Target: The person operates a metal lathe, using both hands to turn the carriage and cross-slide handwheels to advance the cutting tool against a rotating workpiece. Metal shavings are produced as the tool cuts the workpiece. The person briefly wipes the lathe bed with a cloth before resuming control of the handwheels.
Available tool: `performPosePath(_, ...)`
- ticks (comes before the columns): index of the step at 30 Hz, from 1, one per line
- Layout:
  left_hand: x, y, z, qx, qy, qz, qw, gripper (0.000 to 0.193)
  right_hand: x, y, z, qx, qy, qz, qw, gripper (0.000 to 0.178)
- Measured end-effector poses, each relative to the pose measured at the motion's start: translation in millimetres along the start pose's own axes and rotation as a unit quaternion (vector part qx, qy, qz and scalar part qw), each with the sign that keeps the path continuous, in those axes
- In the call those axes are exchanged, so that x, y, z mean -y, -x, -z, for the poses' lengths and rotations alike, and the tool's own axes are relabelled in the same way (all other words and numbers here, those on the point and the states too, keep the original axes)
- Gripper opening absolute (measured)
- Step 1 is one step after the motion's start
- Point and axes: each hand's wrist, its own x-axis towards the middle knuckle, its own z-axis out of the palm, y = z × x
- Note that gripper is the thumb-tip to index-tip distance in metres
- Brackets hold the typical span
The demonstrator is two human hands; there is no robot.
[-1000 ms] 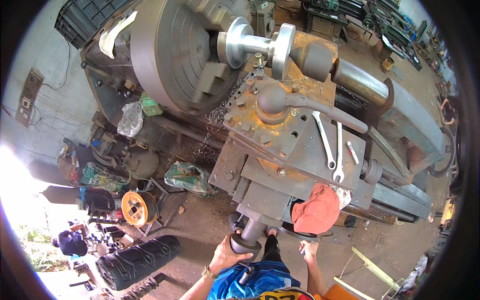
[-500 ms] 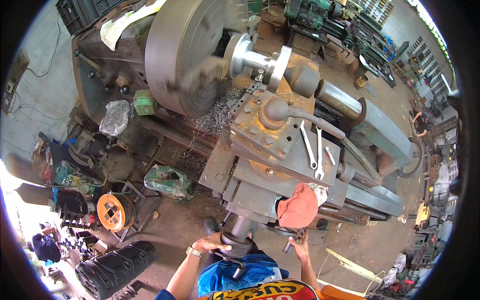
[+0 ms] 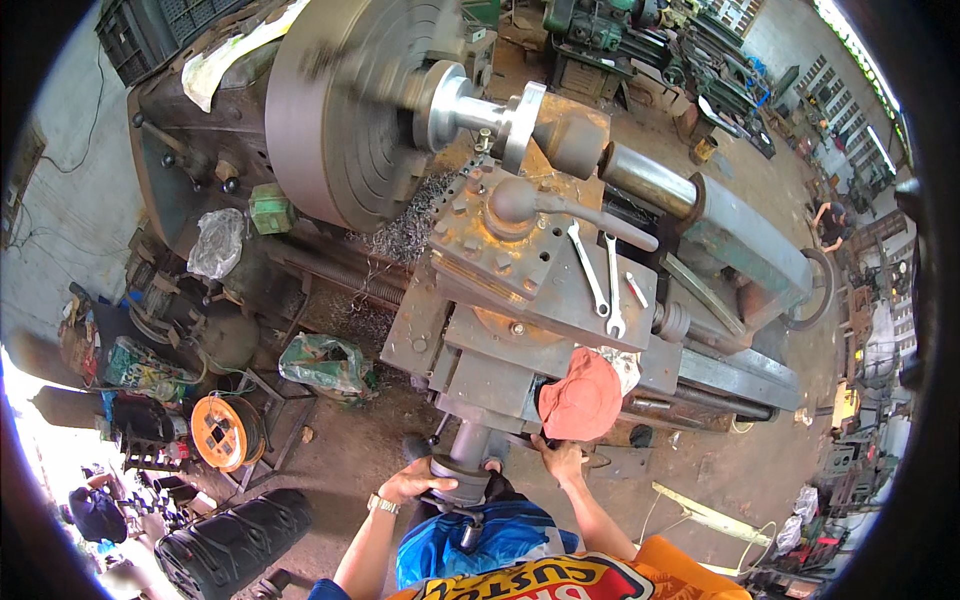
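The left hand is curled over the cross-slide handwheel at the near end of a big metal lathe, its grip closed around the wheel's rim; a wristwatch sits on that wrist. The right hand lies just beside it to the right, fingers pressed against the lower edge of the carriage apron under an orange cap that rests on the slide (whether those fingers clasp a lever or only lean there cannot be told).

Further up the carriage, the rusty tool post carries a long ball-ended lever, and two wrenches lie side by side on the flat slide to its right. A pale metal workpiece is held between the large grey faceplate, blurred by spinning, and the tailstock. Curly metal swarf is heaped below the faceplate. On the floor to the left stand a green plastic bag and an orange cable reel.
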Motion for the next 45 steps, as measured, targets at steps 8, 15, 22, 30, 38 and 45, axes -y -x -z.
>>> performPosePath(8, -9.9, 4.6, -5.4, -0.02, -0.073, -0.025, 0.997, 0.087, -144.0, -70.6, -36.1, 0.059, -0.4, 0.058, 0.913, 0.033)
performPosePath(15, -3.7, 0.3, -5.6, -0.009, -0.045, -0.03, 0.998, 0.084, -115.8, -55.3, -47.6, -0.131, -0.402, -0.189, 0.886, 0.028)
performPosePath(22, -20.4, 12.4, -17.8, -0.04, -0.025, -0.038, 0.998, 0.079, -89.8, -73.6, -92.0, -0.257, -0.636, -0.235, 0.689, 0.026)
performPosePath(30, -5.5, 9.1, -22.2, -0.116, -0.088, -0.068, 0.987, 0.07, -136.9, -85.5, -86.2, -0.097, -0.714, -0.219, 0.658, 0.023)
performPosePath(38, -18.2, 15.7, -48.7, -0.28, -0.314, 0.066, 0.904, 0.111, -147.7, -90.9, -70.6, -0.025, -0.754, -0.241, 0.611, 0.024)
performPosePath(45, -33.8, 21.4, -58.8, -0.3, -0.321, 0.083, 0.895, 0.109, -144.1, -88.1, -67.2, -0.011, -0.747, -0.22, 0.627, 0.027)
